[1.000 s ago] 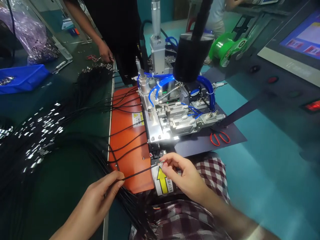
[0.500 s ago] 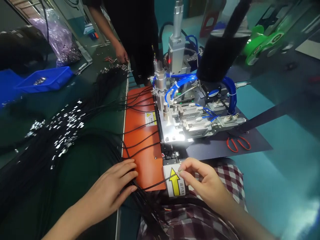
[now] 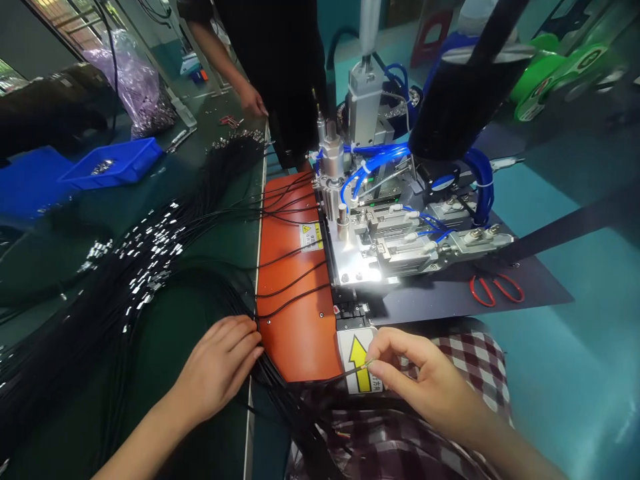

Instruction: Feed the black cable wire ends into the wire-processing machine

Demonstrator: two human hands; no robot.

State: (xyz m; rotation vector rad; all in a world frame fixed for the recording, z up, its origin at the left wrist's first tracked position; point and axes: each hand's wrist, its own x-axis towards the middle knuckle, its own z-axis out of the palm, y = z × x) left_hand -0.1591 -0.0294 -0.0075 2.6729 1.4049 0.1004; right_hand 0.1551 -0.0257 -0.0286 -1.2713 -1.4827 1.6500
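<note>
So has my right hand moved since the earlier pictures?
Yes. Against the yellow arrow, your right hand has moved down the picture, toward you: its pinch was by the arrow's tip, now it is lower.

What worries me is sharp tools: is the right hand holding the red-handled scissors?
No, the right hand pinches the end of a black cable, while the scissors lie on the dark plate.

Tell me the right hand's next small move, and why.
I'd probably raise the pinched cable toward the black block: the right hand holds its end in front of the arrow label next to that block, while other cables cross the orange cover to the machine.
</note>
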